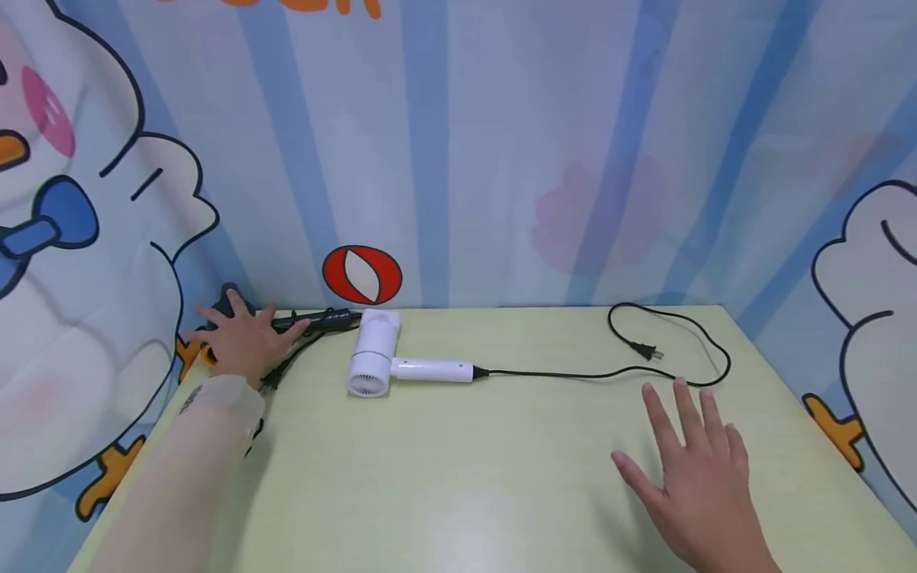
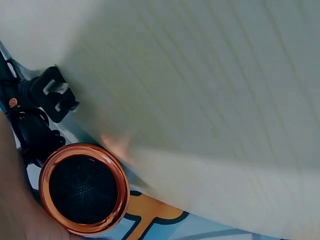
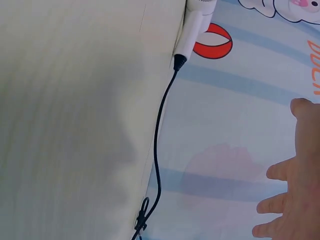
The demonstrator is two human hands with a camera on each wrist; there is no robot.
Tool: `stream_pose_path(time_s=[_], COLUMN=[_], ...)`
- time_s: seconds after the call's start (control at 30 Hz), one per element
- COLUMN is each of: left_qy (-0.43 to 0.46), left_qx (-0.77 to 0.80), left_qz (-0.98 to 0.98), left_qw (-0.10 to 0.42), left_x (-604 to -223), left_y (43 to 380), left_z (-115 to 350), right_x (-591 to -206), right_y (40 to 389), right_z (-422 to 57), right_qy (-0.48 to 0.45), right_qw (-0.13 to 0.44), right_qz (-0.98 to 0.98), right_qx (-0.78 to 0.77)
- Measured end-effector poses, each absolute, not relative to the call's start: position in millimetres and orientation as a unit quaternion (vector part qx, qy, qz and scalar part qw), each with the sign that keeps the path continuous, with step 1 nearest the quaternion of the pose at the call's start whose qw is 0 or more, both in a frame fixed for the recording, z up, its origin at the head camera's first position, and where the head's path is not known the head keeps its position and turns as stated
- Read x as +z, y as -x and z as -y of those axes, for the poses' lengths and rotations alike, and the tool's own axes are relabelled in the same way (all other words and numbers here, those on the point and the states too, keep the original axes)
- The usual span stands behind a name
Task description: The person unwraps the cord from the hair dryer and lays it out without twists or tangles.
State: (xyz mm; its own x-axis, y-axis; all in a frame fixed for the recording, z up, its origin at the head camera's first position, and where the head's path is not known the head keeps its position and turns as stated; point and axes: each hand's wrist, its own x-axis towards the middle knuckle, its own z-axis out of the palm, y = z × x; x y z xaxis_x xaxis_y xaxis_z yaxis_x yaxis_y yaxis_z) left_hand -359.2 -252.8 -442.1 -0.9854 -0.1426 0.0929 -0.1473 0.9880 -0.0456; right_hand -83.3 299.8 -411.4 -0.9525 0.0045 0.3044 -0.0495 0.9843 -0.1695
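At the far left of the table in the head view, my left hand (image 1: 247, 341) lies with fingers spread over a black hair dryer (image 1: 322, 320). The hand covers much of its body. In the left wrist view its round black grille (image 2: 84, 190) has a copper rim, and a two-pin plug (image 2: 52, 95) on the bundled cord sits beside it. Right of it lies a white hair dryer (image 1: 433, 370) on its side. My right hand (image 1: 702, 477) hovers over the right front of the table, fingers straight and spread, holding nothing.
A black cord (image 1: 559, 374) runs right from the white dryer, looping back to its plug (image 1: 647, 350). The pale table (image 1: 458, 469) meets a blue striped cloth backdrop (image 1: 487, 159) printed with cartoon ducks, along its back and sides.
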Motion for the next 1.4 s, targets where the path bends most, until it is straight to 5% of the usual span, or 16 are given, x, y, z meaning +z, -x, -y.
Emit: stream_pose_path(time_s=[0.37, 1.23, 1.4], left_qy=[-0.067, -0.042, -0.041], left_qx=[0.095, 0.074, 0.073], left_qz=[0.992, 0.994, 0.995], left_qw=[0.053, 0.068, 0.05], left_x=[-449.1, -450.5, -443.8], left_y=[342.0, 266.1, 246.7], left_z=[264.8, 263.8, 260.9], right_x=[-427.1, -464.1, -469.6], right_y=[77.8, 74.0, 77.1], right_z=[-283.2, -230.5, -221.9], right_qy=[-0.002, -0.084, -0.139], right_qw=[0.11, 0.133, 0.172], right_qz=[0.989, 0.986, 0.975], right_qx=[0.098, 0.046, 0.029])
